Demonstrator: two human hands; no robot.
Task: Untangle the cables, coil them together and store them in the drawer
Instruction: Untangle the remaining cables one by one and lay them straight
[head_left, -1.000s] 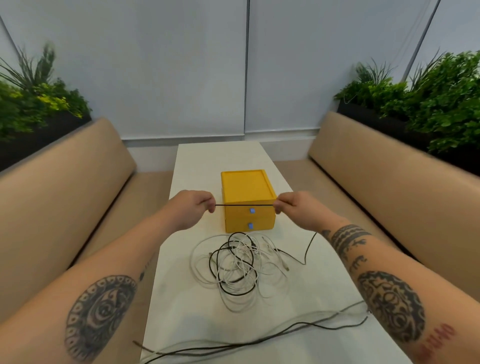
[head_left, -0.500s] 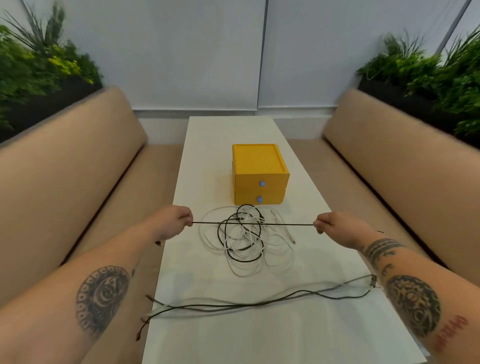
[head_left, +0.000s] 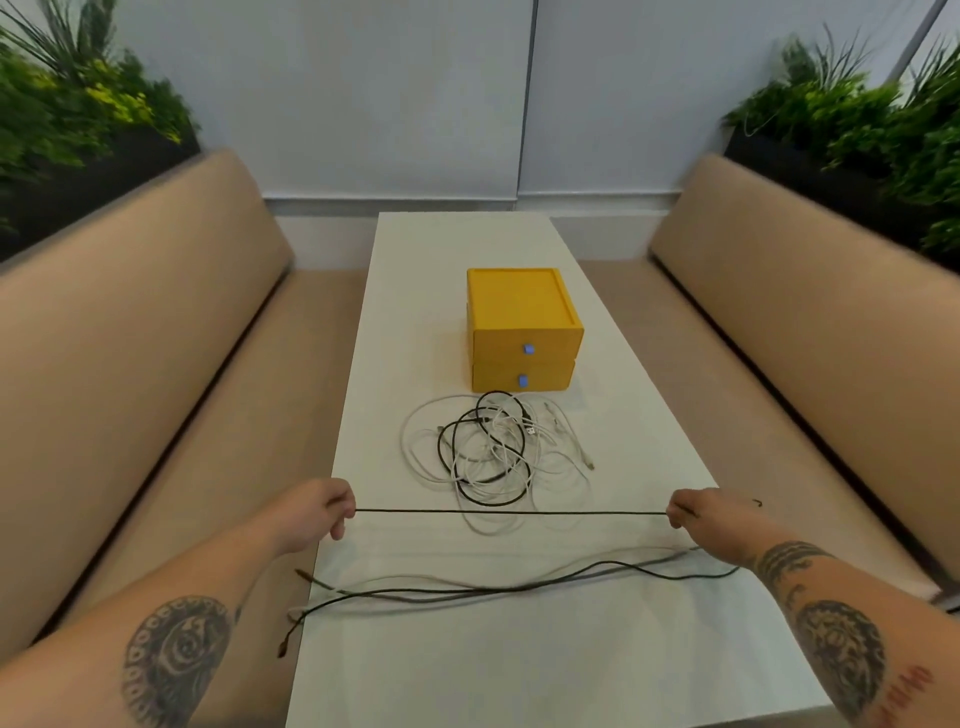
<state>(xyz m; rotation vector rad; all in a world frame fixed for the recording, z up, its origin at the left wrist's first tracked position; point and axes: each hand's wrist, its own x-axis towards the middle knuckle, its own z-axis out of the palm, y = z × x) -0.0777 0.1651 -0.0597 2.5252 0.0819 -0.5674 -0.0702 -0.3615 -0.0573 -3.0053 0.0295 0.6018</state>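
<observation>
A thin black cable (head_left: 511, 512) is stretched straight between the left hand (head_left: 317, 514) and the right hand (head_left: 701, 517), both pinching it with curled fingers (head_left: 340, 505) above the white worktop (head_left: 467, 670). Behind it a tangle of black and white cables (head_left: 493, 457) lies in loose loops before the closed yellow drawer box (head_left: 522, 332); nearer the person, long cables (head_left: 493, 590) lie across the worktop

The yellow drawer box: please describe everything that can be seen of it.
The yellow drawer box stands upright on the white table, beyond the tangled cables. It looks like matte plastic, with two stacked drawers, both shut, each with a blue knob. Its top has a raised rim. Whether the nearest cable loop touches it is unclear.
</observation>
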